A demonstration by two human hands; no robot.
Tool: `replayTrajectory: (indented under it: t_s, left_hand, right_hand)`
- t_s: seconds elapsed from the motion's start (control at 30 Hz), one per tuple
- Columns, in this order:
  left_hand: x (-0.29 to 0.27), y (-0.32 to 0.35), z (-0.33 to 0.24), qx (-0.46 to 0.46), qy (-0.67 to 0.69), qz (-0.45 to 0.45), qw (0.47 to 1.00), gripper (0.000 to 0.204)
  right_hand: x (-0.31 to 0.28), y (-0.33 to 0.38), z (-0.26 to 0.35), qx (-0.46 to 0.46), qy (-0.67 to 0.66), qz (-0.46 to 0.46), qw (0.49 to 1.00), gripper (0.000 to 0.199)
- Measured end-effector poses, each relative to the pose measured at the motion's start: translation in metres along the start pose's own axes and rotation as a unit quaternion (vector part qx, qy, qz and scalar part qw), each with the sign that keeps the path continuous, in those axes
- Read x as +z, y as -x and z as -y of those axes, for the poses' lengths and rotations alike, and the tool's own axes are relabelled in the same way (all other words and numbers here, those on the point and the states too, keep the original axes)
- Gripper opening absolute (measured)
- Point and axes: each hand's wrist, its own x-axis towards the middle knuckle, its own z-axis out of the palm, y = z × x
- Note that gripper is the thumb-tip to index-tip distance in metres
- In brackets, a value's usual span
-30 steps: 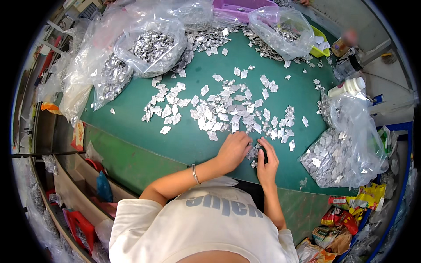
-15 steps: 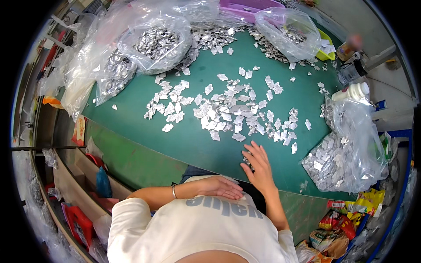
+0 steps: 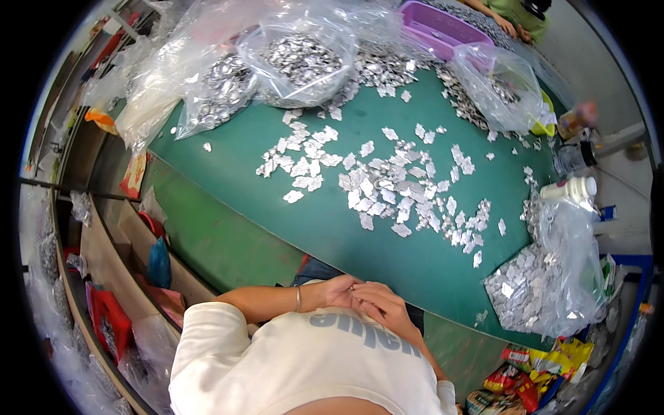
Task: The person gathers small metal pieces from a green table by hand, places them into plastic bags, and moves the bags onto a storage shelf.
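Note:
At the table's near edge, in front of my shirt, my left hand (image 3: 337, 291) is cupped and curled, a bangle on its wrist. My right hand (image 3: 384, 304) lies over its fingers with its own fingers bent together. Whatever is between the two hands is hidden; I cannot make it out. Beyond them, flat silvery metal pieces (image 3: 398, 187) with wavy outlines are scattered over the green table (image 3: 304, 232). A smaller group of the same pieces (image 3: 302, 158) lies to the left of that.
Clear plastic bags of metal pieces stand at the back (image 3: 304, 62) and at the right edge (image 3: 532, 277). Also there are a purple basin (image 3: 443, 31), a white bottle (image 3: 570, 189) and snack packets (image 3: 539, 363). At the far right a co-worker's hand (image 3: 507, 28) shows.
My right hand has drawn back from the tabletop onto my left hand. The small pieces beneath its fingers are gone from that spot. The view has shifted, bringing a co-worker into sight.

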Motion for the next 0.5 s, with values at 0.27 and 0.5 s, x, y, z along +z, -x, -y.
replayTrajectory:
  t_s: [0.27,0.5]
  left_hand:
    - [-0.019,0.087,-0.018,0.126,-0.225,0.099,0.961,0.029]
    - [0.023,0.095,-0.035,0.227,0.058,0.139,0.962,0.028]
  right_hand:
    - [-0.007,-0.033,-0.003,0.088,0.04,-0.216,0.972,0.014]
    - [0.004,-0.033,-0.022,0.043,0.129,-0.213,0.968,0.016]
